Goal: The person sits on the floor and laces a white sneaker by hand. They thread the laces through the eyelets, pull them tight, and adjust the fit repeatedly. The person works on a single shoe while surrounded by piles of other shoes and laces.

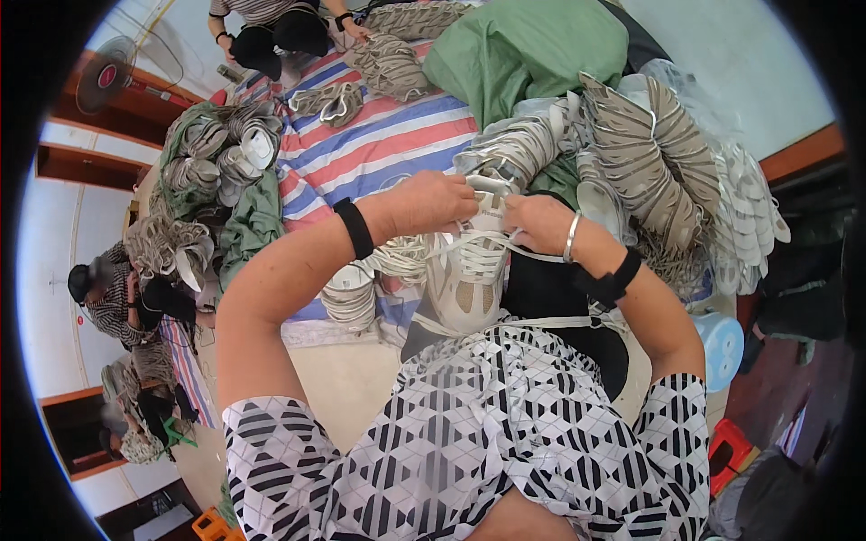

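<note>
A white shoe upper rests on my lap, tongue pointing away from me, with white laces threaded across it. My left hand grips the top of the upper and the lace end near the tongue. My right hand pinches the lace on the other side, fingers closed; a loose lace trails over my wrist toward the right. Both wrists carry black bands, and the right one also has a silver bangle.
Stacks of grey-white shoe uppers lie right of my hands, more piles at the left on a striped tarp. A green sack sits beyond. Other people work at the top and left. A blue stool stands right.
</note>
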### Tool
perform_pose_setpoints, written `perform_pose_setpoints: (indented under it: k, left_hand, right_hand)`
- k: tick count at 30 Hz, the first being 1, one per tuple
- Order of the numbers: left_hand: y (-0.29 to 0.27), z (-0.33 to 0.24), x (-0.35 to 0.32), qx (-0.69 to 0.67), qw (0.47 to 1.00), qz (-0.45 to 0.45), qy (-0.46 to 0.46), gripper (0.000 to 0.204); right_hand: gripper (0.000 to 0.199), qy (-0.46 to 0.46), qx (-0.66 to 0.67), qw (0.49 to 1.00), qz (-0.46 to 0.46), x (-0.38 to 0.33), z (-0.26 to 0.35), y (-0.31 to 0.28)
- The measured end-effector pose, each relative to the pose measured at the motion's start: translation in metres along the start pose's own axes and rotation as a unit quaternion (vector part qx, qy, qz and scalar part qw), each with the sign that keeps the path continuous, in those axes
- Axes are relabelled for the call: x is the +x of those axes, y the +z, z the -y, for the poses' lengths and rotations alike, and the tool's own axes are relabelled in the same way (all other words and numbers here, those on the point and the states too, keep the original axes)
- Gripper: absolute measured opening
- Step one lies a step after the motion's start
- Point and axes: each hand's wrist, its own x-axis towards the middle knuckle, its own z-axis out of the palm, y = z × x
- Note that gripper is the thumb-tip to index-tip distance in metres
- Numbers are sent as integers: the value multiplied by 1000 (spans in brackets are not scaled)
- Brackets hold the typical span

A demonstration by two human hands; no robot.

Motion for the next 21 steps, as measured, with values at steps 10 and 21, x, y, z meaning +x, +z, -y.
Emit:
perform_pose_setpoints:
  k: [10, 21]
  left_hand:
    - [36, 3, 5, -222, 954, -113, -167, 15]
    - [-125, -59, 16, -431, 766, -469, -90, 23]
  right_hand:
    - [10, 49, 138, 978, -150, 18, -8, 30]
    - [15, -43, 466, 842, -268, 12, 102, -137]
